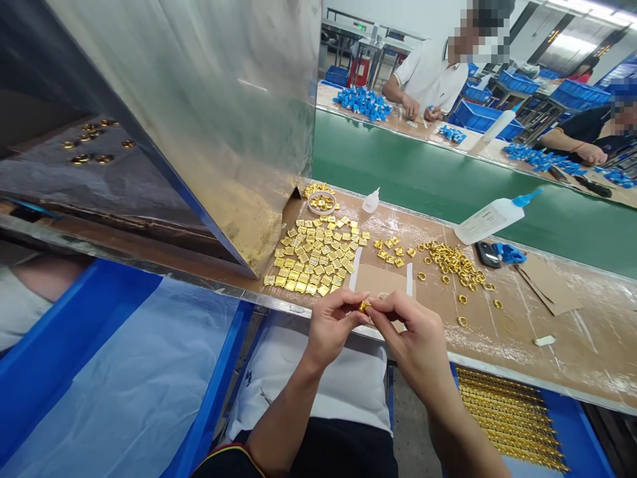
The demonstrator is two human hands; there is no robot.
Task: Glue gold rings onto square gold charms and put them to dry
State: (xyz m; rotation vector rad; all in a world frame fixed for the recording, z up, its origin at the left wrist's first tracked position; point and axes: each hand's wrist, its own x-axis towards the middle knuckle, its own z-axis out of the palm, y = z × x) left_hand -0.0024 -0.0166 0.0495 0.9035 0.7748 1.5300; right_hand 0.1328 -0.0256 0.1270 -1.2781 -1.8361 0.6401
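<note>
My left hand point(329, 326) and my right hand point(415, 332) meet at the table's front edge, fingertips pinched around a small gold metal piece point(363, 306). The fingers cover most of it, so its exact shape cannot be made out. Under and behind the hands lies a brown cardboard pad point(381, 280) with white strips at its sides. Flat gold rectangular pieces point(313, 255) are spread to the left of the pad, with some smaller gold blocks point(391, 252) behind it. To the right is a pile of gold rings point(450, 262), a few lying loose.
A large metal housing point(239, 133) stands at the left. A round dish point(321, 202), a small white bottle point(371, 200) and a large blue-tipped bottle point(490, 220) sit at the back. Below are a blue bin point(209, 378) and gold parts in rows point(507, 415). People work across the green belt point(388, 156).
</note>
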